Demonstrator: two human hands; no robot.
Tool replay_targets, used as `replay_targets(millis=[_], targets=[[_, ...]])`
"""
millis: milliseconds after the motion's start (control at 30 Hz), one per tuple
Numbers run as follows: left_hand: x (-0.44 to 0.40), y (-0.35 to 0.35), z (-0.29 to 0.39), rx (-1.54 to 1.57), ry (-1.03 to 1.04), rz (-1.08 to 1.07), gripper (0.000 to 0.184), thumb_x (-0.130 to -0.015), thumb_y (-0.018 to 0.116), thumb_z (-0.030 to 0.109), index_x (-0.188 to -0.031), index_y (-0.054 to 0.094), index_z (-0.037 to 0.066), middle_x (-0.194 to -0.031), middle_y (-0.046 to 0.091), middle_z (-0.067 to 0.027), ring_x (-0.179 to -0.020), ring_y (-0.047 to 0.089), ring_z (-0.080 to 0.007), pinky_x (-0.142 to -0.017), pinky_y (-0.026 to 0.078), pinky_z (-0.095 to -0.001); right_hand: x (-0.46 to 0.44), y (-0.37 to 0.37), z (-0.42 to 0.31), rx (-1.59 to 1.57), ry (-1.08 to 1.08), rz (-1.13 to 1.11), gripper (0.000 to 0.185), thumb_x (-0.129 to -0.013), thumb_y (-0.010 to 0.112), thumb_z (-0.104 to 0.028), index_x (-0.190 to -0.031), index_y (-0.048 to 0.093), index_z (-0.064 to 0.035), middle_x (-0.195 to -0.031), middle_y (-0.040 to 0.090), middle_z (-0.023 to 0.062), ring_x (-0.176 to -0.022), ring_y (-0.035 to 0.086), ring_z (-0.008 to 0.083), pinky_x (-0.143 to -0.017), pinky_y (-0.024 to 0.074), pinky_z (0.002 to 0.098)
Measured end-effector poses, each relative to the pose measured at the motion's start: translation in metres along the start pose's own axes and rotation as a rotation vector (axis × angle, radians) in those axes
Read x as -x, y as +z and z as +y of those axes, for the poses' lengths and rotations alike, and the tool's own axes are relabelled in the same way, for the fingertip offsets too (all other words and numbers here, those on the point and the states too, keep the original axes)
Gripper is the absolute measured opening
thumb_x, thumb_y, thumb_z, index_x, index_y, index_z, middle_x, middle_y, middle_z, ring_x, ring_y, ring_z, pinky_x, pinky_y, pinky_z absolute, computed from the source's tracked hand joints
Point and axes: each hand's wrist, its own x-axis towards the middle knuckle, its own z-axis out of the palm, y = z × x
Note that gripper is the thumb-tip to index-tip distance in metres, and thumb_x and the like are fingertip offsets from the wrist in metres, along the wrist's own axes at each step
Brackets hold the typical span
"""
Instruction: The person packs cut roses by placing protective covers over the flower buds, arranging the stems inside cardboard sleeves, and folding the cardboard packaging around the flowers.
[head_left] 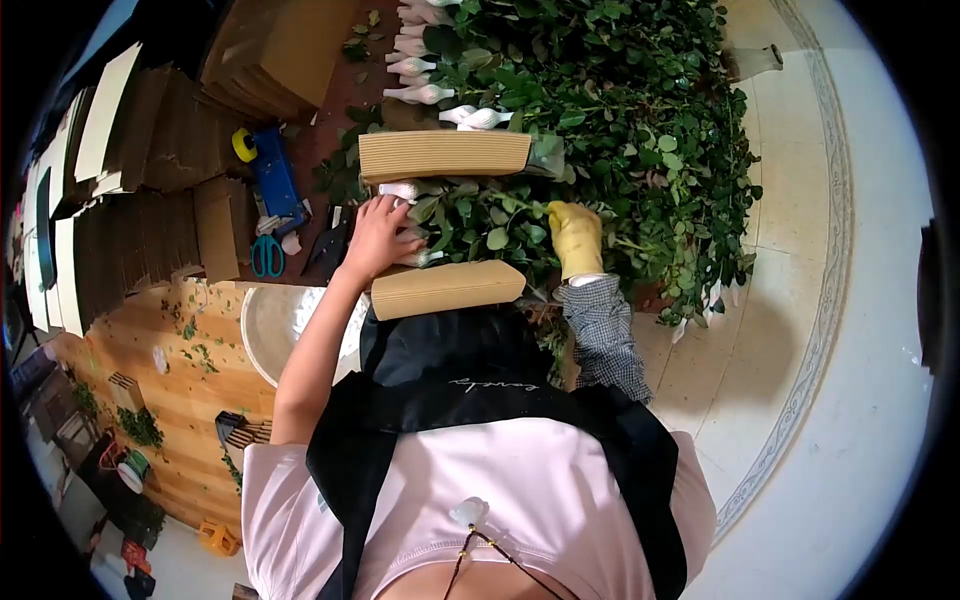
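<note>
My bare left hand [376,238] rests at the wrapped heads of some roses, its fingers spread over a white netted bud [398,190] and the leaves beside it. Leafy stems [480,215] lie between two flaps of corrugated cardboard, the upper flap [445,155] and the lower flap [448,290]. To the right, my right hand [575,240], in a yellow glove, is closed around green stems. Above the cardboard spreads a large pile of leafy roses [620,110], with white-netted heads on its left side.
Blue scissors [268,256] and a blue tape dispenser [277,175] lie left of my left hand. Stacked cardboard [130,230] stands farther left. A round white bin [262,335] is below the table edge. A glass bottle [757,62] is at the upper right.
</note>
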Motion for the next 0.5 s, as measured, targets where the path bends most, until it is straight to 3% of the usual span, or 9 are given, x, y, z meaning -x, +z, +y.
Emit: replay_targets(millis=[100,133,167,233,300,367,400,433,500], targets=[[-0.001,-0.001,0.004,-0.037,-0.032,-0.042,0.058,-0.069,0.084,0.033,-0.117,0.061,0.008,-0.116,0.056,-0.012,-0.116,0.052,-0.0328,-0.105,0.037,-0.0468,-0.003,0.017,0.003,-0.039,-0.003,0.077,0.029,-0.08,0.066,0.004,-0.105,0.072,-0.0092,-0.092,0.071,0.015,-0.084,0.067,0.0341,-0.077,0.0543,0.0422],[-0.001,0.002,0.003,-0.06,-0.027,-0.065,0.056,-0.072,0.082,0.032,-0.118,0.061,0.009,-0.116,0.056,-0.0117,-0.116,0.052,-0.0325,-0.105,0.037,-0.0462,-0.001,0.032,0.006,-0.245,-0.01,0.053,0.029,-0.074,0.068,0.001,-0.101,0.071,-0.0107,-0.09,0.071,0.0133,-0.087,0.067,0.0347,-0.078,0.0539,0.0421],[-0.001,0.006,0.001,-0.059,-0.028,-0.071,0.056,-0.072,0.082,0.032,-0.118,0.061,0.009,-0.116,0.056,-0.0117,-0.116,0.052,-0.0325,-0.105,0.037,-0.0462,-0.007,0.043,0.017,-0.247,-0.006,0.049,0.029,-0.074,0.068,0.001,-0.101,0.071,-0.0107,-0.09,0.071,0.0133,-0.087,0.067,0.0347,-0.078,0.0539,0.0421],[0.004,-0.002,0.005,-0.064,0.048,-0.037,0.053,-0.076,0.079,0.031,-0.121,0.062,0.012,-0.117,0.057,-0.0116,-0.116,0.052,-0.0329,-0.103,0.039,-0.0456,-0.02,0.056,0.033,-0.338,-0.091,-0.07,0.05,-0.07,0.062,0.018,-0.109,0.072,-0.0116,-0.097,0.071,0.0152,-0.089,0.069,0.03,-0.079,0.0547,0.0375],[0.012,-0.011,-0.003,0.051,0.067,0.025,0.053,-0.079,0.078,0.028,-0.127,0.061,0.013,-0.123,0.056,-0.0139,-0.119,0.051,-0.0369,-0.1,0.043,-0.0476,-0.026,0.013,0.016,-0.092,-0.045,-0.223,0.04,-0.079,0.069,0.002,-0.117,0.067,-0.01,-0.102,0.071,0.0158,-0.097,0.067,0.0347,-0.085,0.0537,0.0437],[0.031,-0.027,-0.002,0.091,-0.084,0.116,0.05,-0.082,0.077,0.024,-0.128,0.06,0.011,-0.13,0.055,-0.0158,-0.122,0.05,-0.039,-0.101,0.043,-0.0479,-0.031,-0.052,-0.02,0.179,-0.055,-0.345,0.042,-0.083,0.069,-0.007,-0.125,0.064,-0.0101,-0.107,0.07,0.0164,-0.101,0.066,0.0367,-0.088,0.0527,0.0456],[0.044,-0.031,-0.011,0.156,-0.183,0.139,0.044,-0.086,0.073,0.017,-0.127,0.061,0.009,-0.135,0.054,-0.0168,-0.122,0.052,-0.0386,-0.098,0.046,-0.0449,-0.027,-0.074,-0.033,0.134,-0.131,-0.338,0.044,-0.085,0.068,-0.007,-0.128,0.062,-0.01,-0.109,0.07,0.0159,-0.102,0.066,0.036,-0.089,0.0524,0.0452],[0.053,-0.038,-0.008,0.203,-0.308,0.202,0.029,-0.093,0.066,0.013,-0.12,0.064,0.005,-0.123,0.062,-0.0177,-0.11,0.061,-0.035,-0.09,0.051,-0.0397,-0.023,-0.094,-0.046,0.087,-0.209,-0.334,0.045,-0.086,0.066,-0.006,-0.13,0.06,-0.01,-0.111,0.07,0.0154,-0.103,0.065,0.0353,-0.09,0.0521,0.0448],[0.071,-0.033,-0.018,0.439,-0.608,0.206,0.022,-0.1,0.058,0.015,-0.114,0.066,0.001,-0.103,0.069,-0.0169,-0.092,0.068,-0.0307,-0.08,0.053,-0.0351,-0.021,-0.134,-0.099,-0.408,-0.477,-0.59,0.041,-0.088,0.064,-0.005,-0.128,0.061,-0.0084,-0.112,0.07,0.0136,-0.103,0.066,0.033,-0.09,0.0522,0.0438]])
